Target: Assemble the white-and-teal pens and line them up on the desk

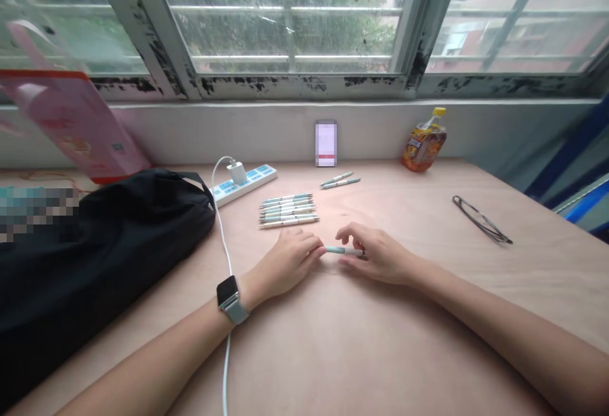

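A pen (343,250) with a pale green and white barrel lies crosswise between my two hands, low over the table. My left hand (290,260), with a watch (228,294) on its wrist, has its fingertips closed on the pen's left end. Around the pen's right end, my right hand (375,254) holds its thumb and index finger apart; whether another finger touches the pen is hard to see. Just beyond my left hand, several similar pens (288,210) lie side by side in a row. Two more pens (340,181) rest farther back, near the phone.
A phone (326,143) stands against the wall. Left are a power strip (247,184) with a charger (235,172), its white cable (223,238) passing under my left wrist, a black bag (118,245) and a pink bag (80,127). Right are a drink bottle (425,143) and glasses (480,219).
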